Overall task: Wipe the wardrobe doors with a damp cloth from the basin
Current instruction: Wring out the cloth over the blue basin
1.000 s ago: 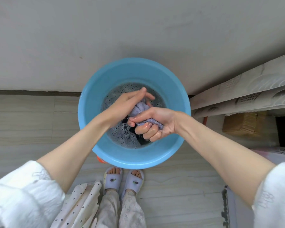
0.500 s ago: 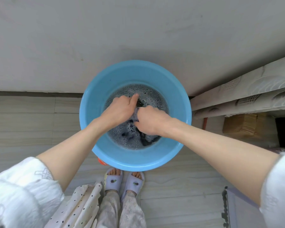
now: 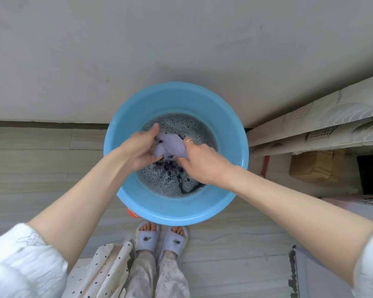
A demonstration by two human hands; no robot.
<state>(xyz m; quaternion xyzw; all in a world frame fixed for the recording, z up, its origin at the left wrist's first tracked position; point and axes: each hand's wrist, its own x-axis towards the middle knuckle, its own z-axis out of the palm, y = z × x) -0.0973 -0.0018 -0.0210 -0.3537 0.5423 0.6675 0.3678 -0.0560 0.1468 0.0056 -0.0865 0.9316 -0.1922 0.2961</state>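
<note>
Together, two hands (image 3: 141,150) (image 3: 199,163) hold one cloth (image 3: 172,147) over one basin (image 3: 125,147)

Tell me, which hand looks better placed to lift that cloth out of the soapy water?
Probably the right hand: its fingers grip the lilac cloth from above. The left hand holds the cloth's near edge, lower in the blue basin.

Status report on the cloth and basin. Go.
Left hand and right hand both grip the lilac cloth over the sudsy water. Blue basin at the feet. Nothing in the way.
</note>
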